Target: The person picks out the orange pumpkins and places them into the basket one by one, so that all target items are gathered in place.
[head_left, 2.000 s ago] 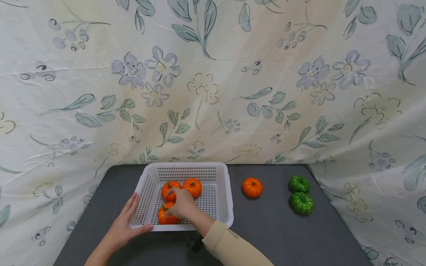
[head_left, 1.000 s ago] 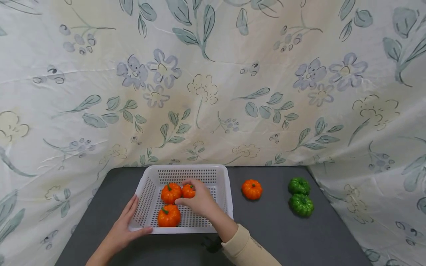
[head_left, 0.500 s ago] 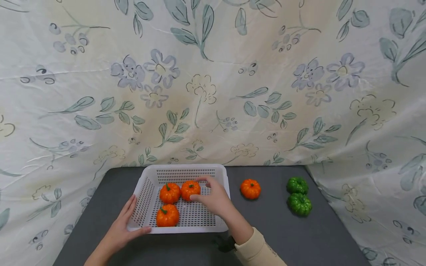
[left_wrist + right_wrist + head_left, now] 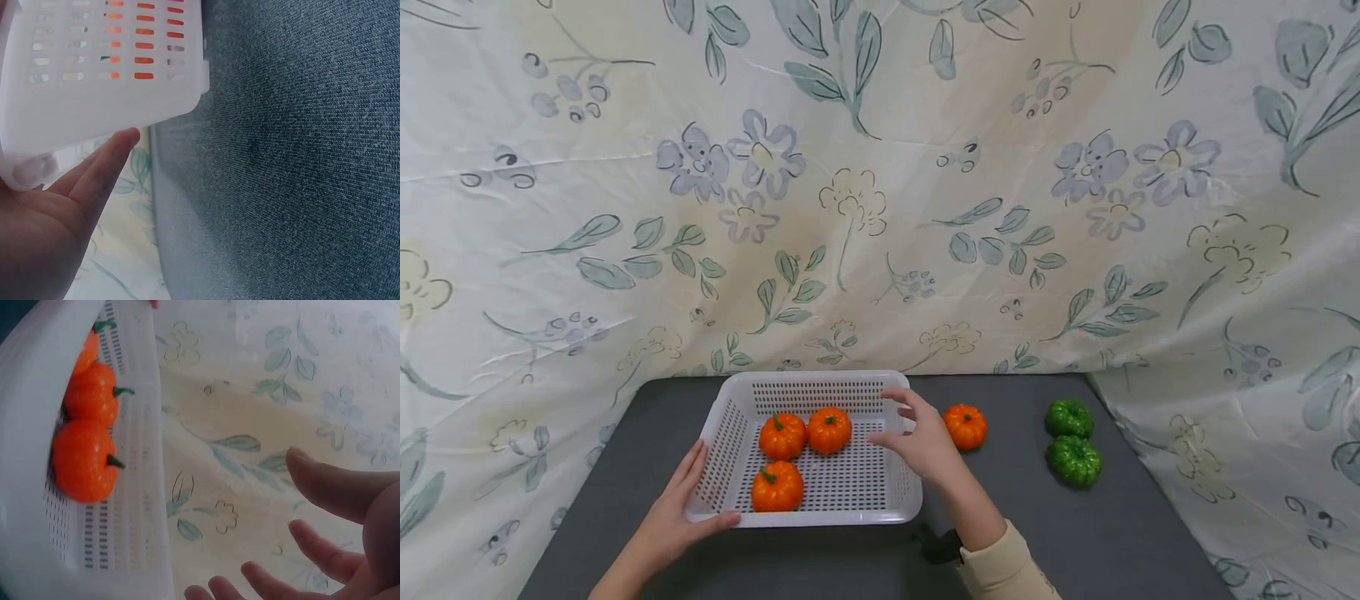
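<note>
A white perforated plastic basket point(image 4: 820, 518) holds three orange mini pumpkins: one at the back left point(image 4: 783, 436), one beside it point(image 4: 829, 430) and one near the front point(image 4: 777, 487). My left hand point(image 4: 673, 512) holds the basket's front left corner, fingers along the left wall and thumb at the front rim. Over the right rim hangs my right hand point(image 4: 921, 437), thumb and fingers spread apart with nothing between them. In the right wrist view its fingers point(image 4: 325, 550) are off to the side of the basket and the pumpkins point(image 4: 84, 461).
Another orange pumpkin point(image 4: 965, 427) sits on the dark grey table point(image 4: 1000, 500) just right of the basket, close behind my right hand. Two green pumpkins point(image 4: 1070, 419) point(image 4: 1074, 462) stand together farther right. A floral cloth point(image 4: 865, 317) hangs along the table's back edge.
My right hand has moved from over the left pumpkins, past the back one, to the right rim, its fingers coming away from that pumpkin. The left hand stays at the basket corner.
</note>
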`<state>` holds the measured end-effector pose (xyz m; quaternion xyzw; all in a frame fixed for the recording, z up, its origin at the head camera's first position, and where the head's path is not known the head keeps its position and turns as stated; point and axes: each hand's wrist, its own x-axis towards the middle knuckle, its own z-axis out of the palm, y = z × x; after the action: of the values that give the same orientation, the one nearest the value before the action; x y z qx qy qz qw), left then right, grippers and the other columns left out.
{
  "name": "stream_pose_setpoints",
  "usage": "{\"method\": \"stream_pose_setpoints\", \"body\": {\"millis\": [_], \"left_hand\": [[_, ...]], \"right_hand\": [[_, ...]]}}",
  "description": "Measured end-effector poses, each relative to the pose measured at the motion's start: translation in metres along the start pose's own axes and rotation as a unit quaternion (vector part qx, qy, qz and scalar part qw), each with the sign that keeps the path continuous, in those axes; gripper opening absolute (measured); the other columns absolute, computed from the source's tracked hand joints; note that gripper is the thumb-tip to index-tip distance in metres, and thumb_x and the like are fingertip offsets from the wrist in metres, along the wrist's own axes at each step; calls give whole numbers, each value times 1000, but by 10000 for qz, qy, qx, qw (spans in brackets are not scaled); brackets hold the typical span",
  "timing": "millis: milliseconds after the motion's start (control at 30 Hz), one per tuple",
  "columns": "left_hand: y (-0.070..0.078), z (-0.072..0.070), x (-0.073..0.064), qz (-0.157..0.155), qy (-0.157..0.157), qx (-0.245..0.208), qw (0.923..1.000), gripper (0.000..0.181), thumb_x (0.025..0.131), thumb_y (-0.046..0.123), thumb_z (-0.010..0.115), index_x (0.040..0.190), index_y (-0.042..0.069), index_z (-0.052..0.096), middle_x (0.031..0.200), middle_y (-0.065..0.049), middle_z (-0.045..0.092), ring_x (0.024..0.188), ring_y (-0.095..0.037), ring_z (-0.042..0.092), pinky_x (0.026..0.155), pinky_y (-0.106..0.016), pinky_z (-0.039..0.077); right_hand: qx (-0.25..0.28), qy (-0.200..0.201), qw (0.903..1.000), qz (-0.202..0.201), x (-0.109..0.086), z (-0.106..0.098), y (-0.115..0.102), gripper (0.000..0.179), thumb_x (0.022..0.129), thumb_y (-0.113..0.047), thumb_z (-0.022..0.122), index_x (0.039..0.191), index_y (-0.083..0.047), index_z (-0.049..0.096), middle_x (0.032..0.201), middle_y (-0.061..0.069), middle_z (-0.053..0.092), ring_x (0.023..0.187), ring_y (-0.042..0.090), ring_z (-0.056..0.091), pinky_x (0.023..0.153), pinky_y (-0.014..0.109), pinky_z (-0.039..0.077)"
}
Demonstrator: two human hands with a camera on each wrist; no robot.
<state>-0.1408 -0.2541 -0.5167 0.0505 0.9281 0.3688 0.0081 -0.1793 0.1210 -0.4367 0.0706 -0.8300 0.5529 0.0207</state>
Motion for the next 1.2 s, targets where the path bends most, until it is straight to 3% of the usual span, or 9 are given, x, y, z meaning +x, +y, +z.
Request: {"method": "stream_pose_setpoints", "body": {"millis": [433,667,800,933,1200], "left_hand": [[-1,0,0,-122,-69,-41,9999,118,80,46,81,163,8,6,170,-16,-1,147,-51,18,110,-74,22],[-3,0,2,-152,-69,45,9999,118,80,47,81,163,9,6,170,-16,-1,147,-51,18,110,-74,22],[-2,0,2,-154,-69,28,9999,118,80,47,81,162,8,7,170,-16,-1,147,-51,17,110,-75,20],[0,0,1,-247,-117,20,9996,118,80,47,81,162,8,6,170,-16,-3,148,-51,16,111,-74,20],[1,0,1,-192,-87,-39,9998,118,79,47,81,162,7,7,171,-14,-3,148,-51,16,111,-72,22]], "right_hand": [[-115,719,9958,547,3,-31,33,59,85,-18,82,139,-19,57,152,13,47,138,42,45,100,64,47],[-63,1023,9941,352,8,-50,50,59,86,-21,82,139,-18,56,150,11,50,138,40,46,105,59,46],[-181,1217,9913,457,13,-60,59,62,85,-22,83,140,-18,55,150,10,50,140,38,44,109,60,42],[-232,1283,9898,574,16,-69,69,64,86,-22,82,142,-16,52,152,12,47,141,38,42,111,61,38],[-117,1214,9916,428,22,-81,101,62,88,-16,79,143,-16,52,155,14,44,145,43,35,114,64,32]]}}
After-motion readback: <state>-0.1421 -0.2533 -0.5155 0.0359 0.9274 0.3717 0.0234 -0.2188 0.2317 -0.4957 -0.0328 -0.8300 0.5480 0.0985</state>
